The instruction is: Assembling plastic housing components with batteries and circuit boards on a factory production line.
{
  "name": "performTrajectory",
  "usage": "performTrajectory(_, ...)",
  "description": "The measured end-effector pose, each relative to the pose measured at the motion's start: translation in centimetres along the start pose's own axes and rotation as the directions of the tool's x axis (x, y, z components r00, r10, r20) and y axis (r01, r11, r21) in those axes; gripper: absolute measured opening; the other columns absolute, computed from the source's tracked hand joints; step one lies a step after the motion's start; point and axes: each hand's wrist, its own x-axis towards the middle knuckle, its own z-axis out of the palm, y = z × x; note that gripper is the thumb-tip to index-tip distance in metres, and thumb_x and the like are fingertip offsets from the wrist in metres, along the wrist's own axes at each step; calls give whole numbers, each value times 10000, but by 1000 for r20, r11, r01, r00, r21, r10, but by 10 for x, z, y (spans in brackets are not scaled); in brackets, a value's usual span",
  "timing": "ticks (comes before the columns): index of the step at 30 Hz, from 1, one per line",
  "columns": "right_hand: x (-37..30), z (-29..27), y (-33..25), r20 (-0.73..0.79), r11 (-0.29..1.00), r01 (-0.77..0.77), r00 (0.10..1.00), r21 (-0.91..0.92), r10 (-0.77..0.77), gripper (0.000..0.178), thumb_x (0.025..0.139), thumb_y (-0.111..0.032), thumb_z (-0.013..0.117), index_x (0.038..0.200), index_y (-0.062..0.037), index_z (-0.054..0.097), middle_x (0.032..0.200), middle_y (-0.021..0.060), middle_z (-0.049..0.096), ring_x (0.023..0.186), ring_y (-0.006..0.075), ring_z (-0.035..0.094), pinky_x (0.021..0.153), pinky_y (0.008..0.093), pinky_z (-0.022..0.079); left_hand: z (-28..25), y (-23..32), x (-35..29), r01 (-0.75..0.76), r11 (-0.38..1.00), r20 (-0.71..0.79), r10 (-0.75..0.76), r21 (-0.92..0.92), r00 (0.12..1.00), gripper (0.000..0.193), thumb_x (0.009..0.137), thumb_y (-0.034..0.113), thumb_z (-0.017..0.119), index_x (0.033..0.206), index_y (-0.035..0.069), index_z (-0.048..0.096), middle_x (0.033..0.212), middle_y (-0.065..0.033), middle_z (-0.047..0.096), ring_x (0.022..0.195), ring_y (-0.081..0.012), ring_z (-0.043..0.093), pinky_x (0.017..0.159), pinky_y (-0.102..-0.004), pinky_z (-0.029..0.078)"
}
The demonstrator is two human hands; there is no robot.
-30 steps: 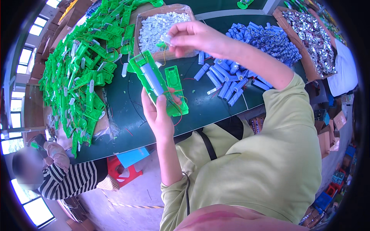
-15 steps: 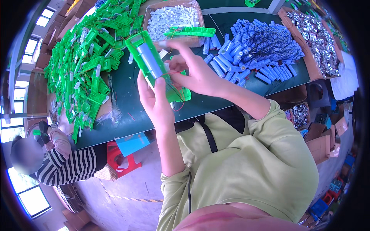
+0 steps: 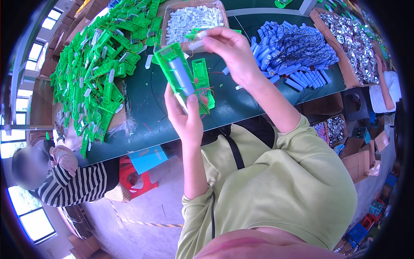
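My left hand (image 3: 188, 123) is closed round a green plastic housing (image 3: 163, 55), tilted above the table, with its thumb at the lower end of a blue cylindrical battery (image 3: 183, 77). The battery lies lengthwise in the housing, and thin red and dark wires trail from the lower end. My right hand (image 3: 237, 54) is raised to the right of the housing's top, pinching a small white plastic piece (image 3: 196, 45) between thumb and fingers. Another green housing (image 3: 199, 72) lies on the table just behind and right of the held one.
On the green table (image 3: 144, 99), a heap of green housings (image 3: 101, 64) spreads at left. A cardboard box (image 3: 163, 28) of white pieces stands at the back. To the right are piled blue batteries (image 3: 297, 52) with black wires and a box of shiny metal parts (image 3: 358, 47). A person (image 3: 73, 185) sits at left.
My right hand has moved up and right, away from the wires, and now shows a white piece in its fingers. My left hand has shifted slightly right and nearer with the housing.
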Motion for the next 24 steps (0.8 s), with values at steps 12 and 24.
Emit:
performTrajectory(12, 10, 1, 10, 325, 899, 135, 946, -417, 9, 440, 873, -56, 573, 1267, -39, 378, 873, 50, 613, 854, 110, 584, 800, 266, 454, -8, -5, -6, 81, 994, 50, -85, 69, 995, 453, 883, 26, 467, 1314, -8, 334, 1045, -137, 582, 682, -132, 595, 601, -262, 500)
performTrajectory(24, 23, -14, -1, 509, 781, 228, 850, -582, 132, 483, 844, -12, 581, 1293, -56, 406, 754, 6, 557, 713, 65, 539, 677, 220, 443, -17, -7, -5, 223, 974, 120, -226, 34, 967, 445, 871, 1, 453, 1304, -11, 348, 955, -107, 571, 662, -108, 554, 556, -237, 463)
